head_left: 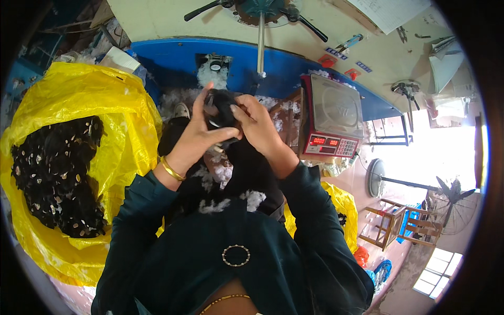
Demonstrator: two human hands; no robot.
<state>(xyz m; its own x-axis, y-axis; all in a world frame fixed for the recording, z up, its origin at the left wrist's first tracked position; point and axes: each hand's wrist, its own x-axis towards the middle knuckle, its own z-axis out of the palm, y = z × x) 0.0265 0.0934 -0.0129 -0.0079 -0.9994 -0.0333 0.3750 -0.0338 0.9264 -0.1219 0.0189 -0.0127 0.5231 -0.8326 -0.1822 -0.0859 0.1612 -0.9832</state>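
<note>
Both hands are up in front of my lap, gripping a small black plush piece [224, 105] with a little white on it. My left hand [197, 128] holds its left side, thumb stretched across the lower edge and fingers pointing up. My right hand [257, 122] has closed on the right side, fingers bent over the dark fabric. Part of the piece is hidden behind the fingers. Just beyond, a metal nozzle tube [261, 47] sticks out from the blue-fronted machine table [173, 52]. White stuffing [212, 79] clings below a small opening there.
A big yellow woven bag [131, 126] at left holds many black plush pieces [58, 178]. To the right stands a red digital scale [336, 115]. Pliers [349, 42] lie on the table. Another yellow bag [341, 202], wooden stools [383, 226] and a fan [451, 197] are at right.
</note>
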